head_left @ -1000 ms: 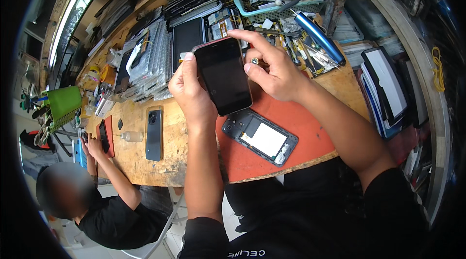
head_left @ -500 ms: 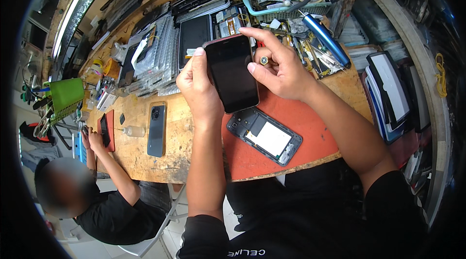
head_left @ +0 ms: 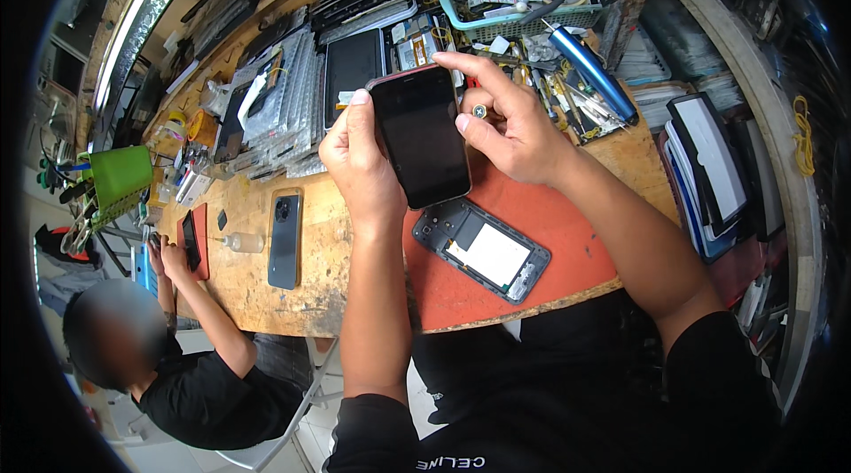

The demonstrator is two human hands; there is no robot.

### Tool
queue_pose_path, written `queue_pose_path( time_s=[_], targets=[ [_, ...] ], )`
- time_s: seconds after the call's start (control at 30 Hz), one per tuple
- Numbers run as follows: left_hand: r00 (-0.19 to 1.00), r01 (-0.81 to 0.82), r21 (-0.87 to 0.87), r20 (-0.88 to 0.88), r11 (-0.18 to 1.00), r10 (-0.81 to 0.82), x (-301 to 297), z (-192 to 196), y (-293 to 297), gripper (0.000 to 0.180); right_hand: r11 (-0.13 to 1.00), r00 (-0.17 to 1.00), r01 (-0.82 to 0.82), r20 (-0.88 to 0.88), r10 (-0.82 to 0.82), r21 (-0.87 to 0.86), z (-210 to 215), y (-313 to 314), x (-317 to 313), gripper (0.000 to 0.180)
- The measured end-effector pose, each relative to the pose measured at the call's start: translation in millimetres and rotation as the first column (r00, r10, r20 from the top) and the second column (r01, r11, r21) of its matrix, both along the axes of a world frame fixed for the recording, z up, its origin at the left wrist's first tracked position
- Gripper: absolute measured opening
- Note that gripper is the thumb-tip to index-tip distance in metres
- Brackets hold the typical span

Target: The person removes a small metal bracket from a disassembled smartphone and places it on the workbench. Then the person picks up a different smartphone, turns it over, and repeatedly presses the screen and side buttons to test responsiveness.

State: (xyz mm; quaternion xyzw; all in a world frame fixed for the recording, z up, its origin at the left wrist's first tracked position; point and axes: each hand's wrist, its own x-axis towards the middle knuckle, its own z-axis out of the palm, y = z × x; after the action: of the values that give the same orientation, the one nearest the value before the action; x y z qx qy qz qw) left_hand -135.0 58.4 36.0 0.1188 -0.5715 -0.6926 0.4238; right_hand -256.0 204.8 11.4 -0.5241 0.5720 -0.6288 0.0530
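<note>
A dark-screened smartphone [head_left: 424,138] is held up, tilted, above the red mat. My left hand [head_left: 363,167] is closed around its left edge, with the thumb on the upper left of the front. My right hand [head_left: 514,127] holds the opposite edge: the index finger reaches the top right corner and the thumb tip lies by the right side. A small round gold-rimmed piece with a cross mark [head_left: 480,110], perhaps a ring, shows at the curled right fingers. Below the phone, a grey phone housing [head_left: 483,250] with a white panel lies on the red mat [head_left: 567,251].
Another dark phone [head_left: 284,238] and a small clear bottle [head_left: 242,242] lie to the left on the wooden bench. A tool basket [head_left: 523,21], a blue cylindrical tool [head_left: 592,74] and bubble-wrapped parts [head_left: 284,114] crowd the back. At far left another person [head_left: 213,384] handles a phone.
</note>
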Motion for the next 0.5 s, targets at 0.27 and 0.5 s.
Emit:
queue_pose_path(
  time_s=[0.27, 0.5],
  targets=[
    [1.0, -0.002, 0.02, -0.013, 1.0, 0.003, -1.4, 0.7, -0.2, 0.036, 0.997, 0.999, 0.008, -0.034, -0.011, -0.07, -3.4, -4.6, -0.8, 0.063],
    [0.999, 0.024, 0.007, -0.03, 1.0, -0.024, -0.5, 1.1, 1.3, 0.036, 0.998, 1.0, 0.016, 0.016, -0.017, 0.067, 4.0, 3.1, 4.0, 0.066]
  ],
)
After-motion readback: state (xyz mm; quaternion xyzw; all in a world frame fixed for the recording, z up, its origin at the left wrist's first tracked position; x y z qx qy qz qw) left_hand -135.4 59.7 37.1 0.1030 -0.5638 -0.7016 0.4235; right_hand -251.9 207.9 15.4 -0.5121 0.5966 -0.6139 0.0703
